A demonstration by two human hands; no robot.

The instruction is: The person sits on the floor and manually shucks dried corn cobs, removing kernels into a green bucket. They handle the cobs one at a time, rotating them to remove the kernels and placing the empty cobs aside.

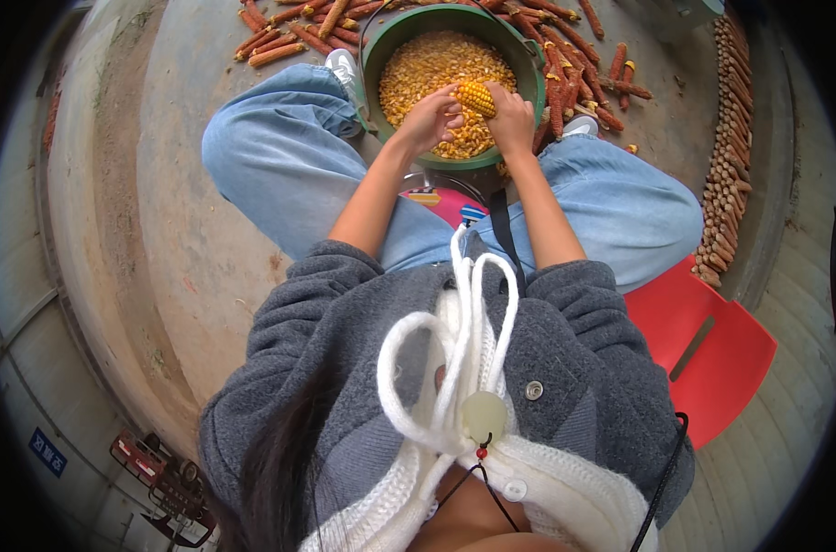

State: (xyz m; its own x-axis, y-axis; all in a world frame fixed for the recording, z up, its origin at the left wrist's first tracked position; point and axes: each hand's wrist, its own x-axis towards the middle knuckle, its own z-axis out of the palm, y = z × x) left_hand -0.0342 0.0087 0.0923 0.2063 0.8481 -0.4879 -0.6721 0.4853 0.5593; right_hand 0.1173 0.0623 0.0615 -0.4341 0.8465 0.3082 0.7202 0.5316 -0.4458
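Observation:
A short ear of yellow corn (476,99) lies between my two hands, above a green bucket (451,164) that holds loose corn kernels (418,65). My right hand (512,119) grips the ear's right end, thumb on top. My left hand (428,119) is at the ear's left end with its fingers partly curled; the fingertips are at or very near the kernels, and whether they grip it cannot be told. Both hands are over the bucket's near half. The bucket stands between my lower legs, its thin wire handle lying down at the rim.
Reddish bare corncobs (280,52) lie on the concrete floor beyond the bucket, with more cobs (570,69) at its right. A long stacked row of cobs (728,152) runs along the right wall. A red plastic chair (721,352) is at my right side. Red machinery (163,476) stands at lower left.

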